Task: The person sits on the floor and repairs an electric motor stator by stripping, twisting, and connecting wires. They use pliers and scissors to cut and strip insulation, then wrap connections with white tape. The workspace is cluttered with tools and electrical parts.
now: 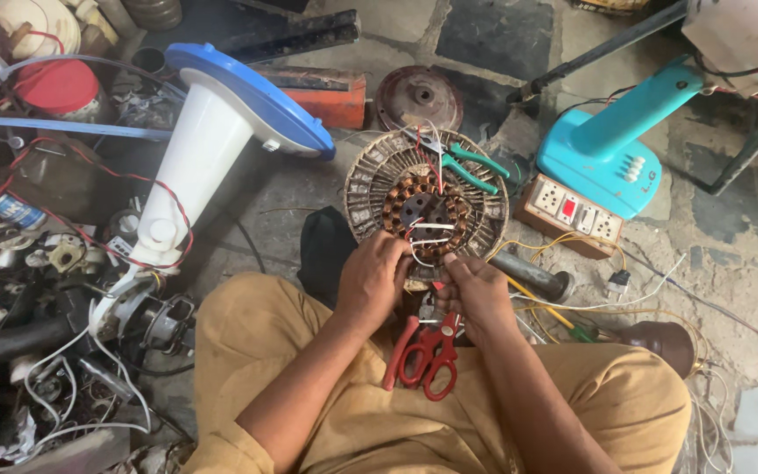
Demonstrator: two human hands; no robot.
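A round fan motor stator (370, 180) with copper windings lies on the stone floor in front of my knees. Red and white wires (430, 235) come off its near edge. My left hand (370, 279) and my right hand (477, 290) meet at that near edge, fingers pinched on the wire ends. Red-handled scissors (427, 355) rest on my lap just below both hands. Green-handled pliers (471, 168) lie on the far side of the stator.
A white and blue fan stand (212, 140) lies to the left among motor parts and cables. A teal fan base (607, 145) and a switch-and-socket board (572, 211) sit to the right. A yellow-handled screwdriver (546, 309) and loose wires lie right of my hands.
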